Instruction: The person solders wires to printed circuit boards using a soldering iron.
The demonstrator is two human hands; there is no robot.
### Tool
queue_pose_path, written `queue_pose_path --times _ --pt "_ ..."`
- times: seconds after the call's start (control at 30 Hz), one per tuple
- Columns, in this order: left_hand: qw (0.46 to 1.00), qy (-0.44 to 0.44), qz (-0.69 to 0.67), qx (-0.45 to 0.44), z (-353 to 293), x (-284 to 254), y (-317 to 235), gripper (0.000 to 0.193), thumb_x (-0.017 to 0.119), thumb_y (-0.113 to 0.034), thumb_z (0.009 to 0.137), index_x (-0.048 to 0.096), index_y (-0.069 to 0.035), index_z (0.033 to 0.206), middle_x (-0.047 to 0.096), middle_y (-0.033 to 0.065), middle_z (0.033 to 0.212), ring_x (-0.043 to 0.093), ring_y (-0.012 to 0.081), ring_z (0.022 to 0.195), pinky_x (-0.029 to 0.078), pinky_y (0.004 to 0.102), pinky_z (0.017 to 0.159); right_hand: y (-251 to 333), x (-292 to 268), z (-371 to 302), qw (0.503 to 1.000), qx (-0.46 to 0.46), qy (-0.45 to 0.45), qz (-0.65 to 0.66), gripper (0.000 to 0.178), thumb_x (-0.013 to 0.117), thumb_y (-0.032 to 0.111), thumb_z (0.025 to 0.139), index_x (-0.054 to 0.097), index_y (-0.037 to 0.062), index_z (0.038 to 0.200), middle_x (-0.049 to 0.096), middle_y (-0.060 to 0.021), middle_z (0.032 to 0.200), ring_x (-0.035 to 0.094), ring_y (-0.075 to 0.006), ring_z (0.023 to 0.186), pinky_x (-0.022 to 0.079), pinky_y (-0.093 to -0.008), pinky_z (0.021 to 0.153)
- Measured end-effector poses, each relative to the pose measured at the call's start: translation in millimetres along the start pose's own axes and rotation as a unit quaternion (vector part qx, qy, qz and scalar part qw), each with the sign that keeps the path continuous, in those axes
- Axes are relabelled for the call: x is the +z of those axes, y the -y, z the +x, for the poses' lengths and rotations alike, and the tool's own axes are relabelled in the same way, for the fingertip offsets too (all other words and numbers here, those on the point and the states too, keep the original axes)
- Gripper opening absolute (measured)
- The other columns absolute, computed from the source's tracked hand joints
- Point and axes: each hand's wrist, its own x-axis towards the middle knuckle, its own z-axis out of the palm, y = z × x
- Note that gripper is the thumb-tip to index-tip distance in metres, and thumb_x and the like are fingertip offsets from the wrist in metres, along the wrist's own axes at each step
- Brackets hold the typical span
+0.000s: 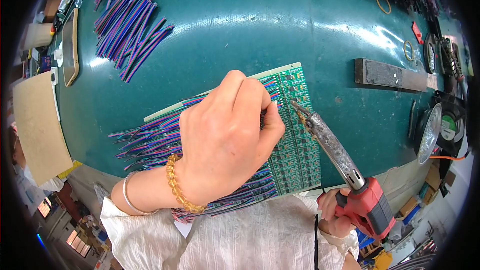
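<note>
Left hand [225, 120]: palm down over the work, fingers curled, thumb and forefinger drawn to a narrow pinch. Whether a wire lies between them cannot be told, as the fingers hide it. Right hand [336, 212]: wrapped round the red and black handle of a soldering iron [344, 157], whose barrel slants up and toward the left hand.

The circuit board panel [296, 157] lies partly under the left hand, its bare rows of parts showing just right of the pinch. Coloured wires [152, 137] run out in rows from beneath the palm to the left of that hand. The iron's tip [296, 106] stands just right of the left fingertips, over the panel; contact with a pad cannot be confirmed.

Loose wire bundles [132, 32] lie beyond the left hand and to its left, on the green work surface [250, 45]. A dark grey bar [382, 73] lies beyond the right hand, well apart from it.

Step in hand, as judged: soldering wires to the panel row by row, with the left hand placing and the right hand supplying heat. The next move would call for a steady pinch, a wire end seated on its own pad, and a brief touch of the tip, kept clear of the left fingertips and neighbouring joints
</note>
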Motion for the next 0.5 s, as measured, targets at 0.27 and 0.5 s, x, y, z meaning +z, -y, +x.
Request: queue_pose_path --times 0.27,0.5 --pt "1.0 -0.009 -0.001 0.006 -1 1 -1 0.018 0.071 -0.001 0.074 0.053 -0.004 0.074 0.054 0.0061 0.071 0.054 0.0185 0.058 0.044 0.031 0.051 6 7 5 1.0 0.015 -0.006 -0.015 0.083 0.064 0.061 0.082 0.045 -0.0035 0.131 0.046 0.0022 0.052 0.045 -0.0125 0.044 0.038 -0.0276 0.045" --pt "1.0 -0.01 -0.009 0.007 0 -1 1 0.017 0.071 -0.001 0.075 0.054 -0.003 0.074 0.054 0.0066 0.071 0.054 0.0181 0.058 0.044 0.0307 0.053 15 -6 6 0.983 0.101 0.05 -0.144 0.009 0.048 0.0 0.059 0.052 0.0083 0.058 0.056 -0.0046 0.059 0.057 -0.0198 0.052 0.044 -0.0277 0.05"
